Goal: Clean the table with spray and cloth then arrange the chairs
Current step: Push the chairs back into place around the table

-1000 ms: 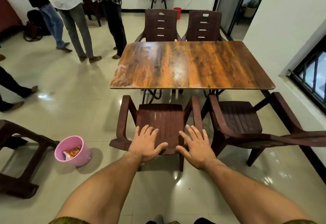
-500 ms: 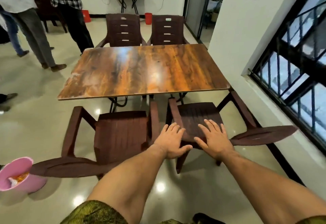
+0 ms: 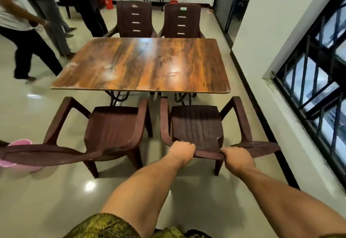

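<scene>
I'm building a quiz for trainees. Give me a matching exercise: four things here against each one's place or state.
1 table
2 near right chair
3 near left chair
4 pink bin

a gripped by left hand and right hand
b on the floor, far left
c immediately left of the gripped chair
d between the chair pairs

Pairs: 1-d, 2-a, 3-c, 4-b

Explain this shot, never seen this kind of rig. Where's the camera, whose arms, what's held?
No machine here: a person wears one wide-angle camera on the head, looking forward and down, so both bare arms are theirs. The left hand and right hand each grip the backrest top of the near right chair, which faces the glossy wooden table. The near left chair stands beside it; two far chairs sit across the table. A pink bucket sits on the floor, far left.
</scene>
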Demonstrator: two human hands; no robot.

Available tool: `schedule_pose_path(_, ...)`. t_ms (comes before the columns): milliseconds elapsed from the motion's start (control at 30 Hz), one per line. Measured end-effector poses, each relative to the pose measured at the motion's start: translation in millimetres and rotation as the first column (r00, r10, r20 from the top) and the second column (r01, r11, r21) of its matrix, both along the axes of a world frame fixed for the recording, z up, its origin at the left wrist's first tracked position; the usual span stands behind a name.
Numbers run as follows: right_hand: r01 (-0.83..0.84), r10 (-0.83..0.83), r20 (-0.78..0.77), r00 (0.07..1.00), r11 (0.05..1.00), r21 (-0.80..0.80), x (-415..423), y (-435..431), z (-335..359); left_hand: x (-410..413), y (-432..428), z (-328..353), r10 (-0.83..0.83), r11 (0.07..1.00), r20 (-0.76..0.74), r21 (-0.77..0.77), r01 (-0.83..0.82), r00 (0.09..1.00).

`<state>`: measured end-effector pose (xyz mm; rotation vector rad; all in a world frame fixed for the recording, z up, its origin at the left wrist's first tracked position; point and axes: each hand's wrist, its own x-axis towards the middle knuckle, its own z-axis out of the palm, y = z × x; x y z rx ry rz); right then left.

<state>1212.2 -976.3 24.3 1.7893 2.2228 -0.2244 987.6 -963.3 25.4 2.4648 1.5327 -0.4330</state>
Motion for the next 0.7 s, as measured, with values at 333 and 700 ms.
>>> schedule_pose_path(333,-0.194,0.202,-0.151,0.968,0.979,0.067,-46,-15,-12,-56,-27,-11,0.091,0.994,-0.071,0.060,-0.086,0.993)
schedule_pose_path(700,-0.209,0.218,-0.176,0.960,0.976,0.069,-84,-22,-10,-97,-32,-24,0.205,0.975,0.015,0.084,-0.205,0.979)
